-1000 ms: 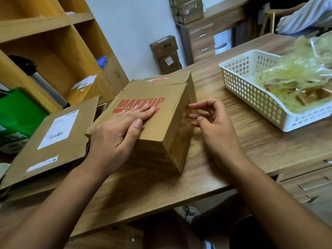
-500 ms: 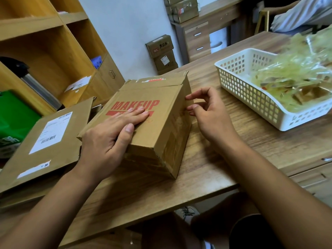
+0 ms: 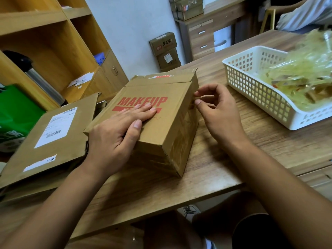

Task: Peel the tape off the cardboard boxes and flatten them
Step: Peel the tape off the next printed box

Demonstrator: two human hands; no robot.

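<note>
A brown cardboard box (image 3: 167, 126) printed MAKEUP in red stands on the wooden table (image 3: 224, 159), with clear tape (image 3: 181, 141) shining on its right side. My left hand (image 3: 116, 133) lies flat on the box top, fingers straight over the red print. My right hand (image 3: 219, 114) is beside the box's upper right edge. Its fingers are loosely curled, with forefinger and thumb tips touching the taped side a little apart; I see no tape lifted between them.
A flattened box (image 3: 52, 137) with a white shipping label lies at the left, partly over the table's edge. A white plastic basket (image 3: 255, 90) full of peeled tape stands at the right. Wooden shelves (image 3: 45, 42) and a green bag (image 3: 14, 114) are at far left.
My right hand has moved up along the box's right side to its top edge and its fingers have curled. My left hand stays flat on the box top.
</note>
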